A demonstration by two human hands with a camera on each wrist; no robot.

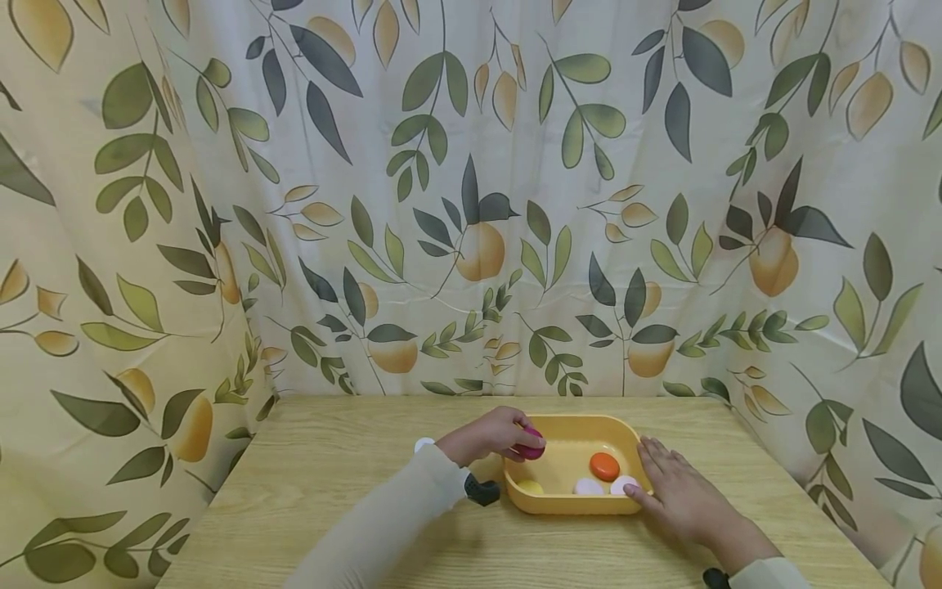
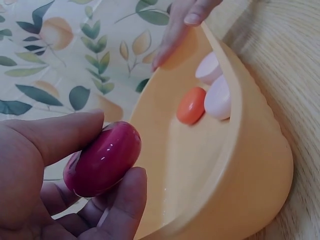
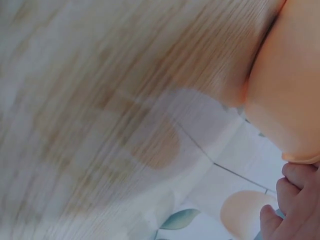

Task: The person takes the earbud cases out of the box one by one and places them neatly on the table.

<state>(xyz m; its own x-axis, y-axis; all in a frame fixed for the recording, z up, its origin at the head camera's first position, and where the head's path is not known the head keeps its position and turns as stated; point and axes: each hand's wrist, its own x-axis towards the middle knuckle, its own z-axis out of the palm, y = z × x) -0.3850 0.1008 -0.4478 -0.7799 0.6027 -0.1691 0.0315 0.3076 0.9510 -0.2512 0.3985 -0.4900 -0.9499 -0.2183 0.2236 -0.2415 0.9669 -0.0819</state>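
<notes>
My left hand (image 1: 491, 435) pinches a glossy magenta oval piece (image 2: 107, 157) between thumb and fingers, above the left end of a yellow plastic tub (image 1: 567, 505). The tub has rounded corners and stands on the table. Against its right end rests my right hand (image 1: 684, 495), fingers fairly straight along the rim and thumb at the front corner. Inside the tub lie an orange oval piece (image 1: 604, 466) and two pale pink ones (image 1: 588, 487), toward the right. A yellow piece (image 1: 530, 487) sits at the left, partly hidden by the rim.
On the wood-grain table (image 1: 309, 466), a white piece (image 1: 423, 443) shows just behind my left forearm, mostly covered by it. A leaf-and-fruit patterned curtain (image 1: 471, 204) stands behind the table and along both sides.
</notes>
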